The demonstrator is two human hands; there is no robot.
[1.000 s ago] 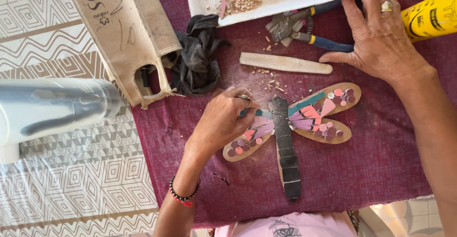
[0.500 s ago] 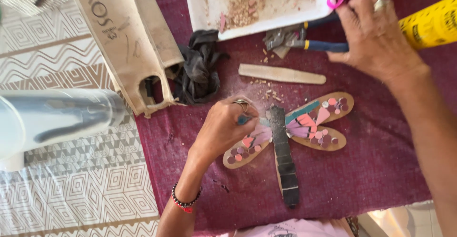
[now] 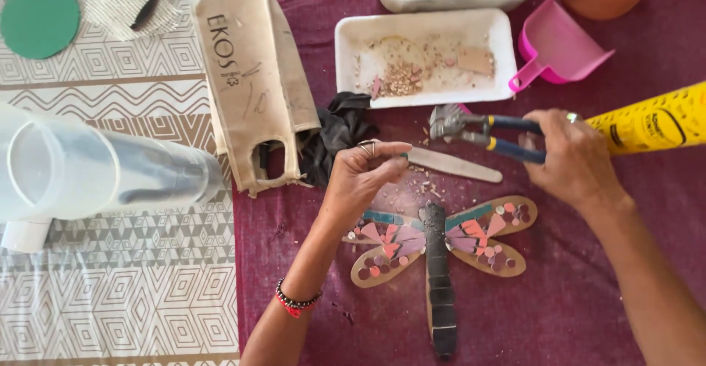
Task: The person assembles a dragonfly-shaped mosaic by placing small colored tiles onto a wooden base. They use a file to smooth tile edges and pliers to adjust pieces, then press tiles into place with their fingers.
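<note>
Here the right hand (image 3: 573, 162) is clamped around the blue handles of the tile nippers (image 3: 478, 127), whose metal head points left, just below the white tray (image 3: 353, 42) of broken chips. The left hand (image 3: 364, 178) hovers above the dragonfly mosaic (image 3: 441, 252), thumb and forefinger pinched together; whether a chip sits between them cannot be told. A wooden stick (image 3: 456, 166) lies between the hands on the maroon cloth (image 3: 551, 314).
</note>
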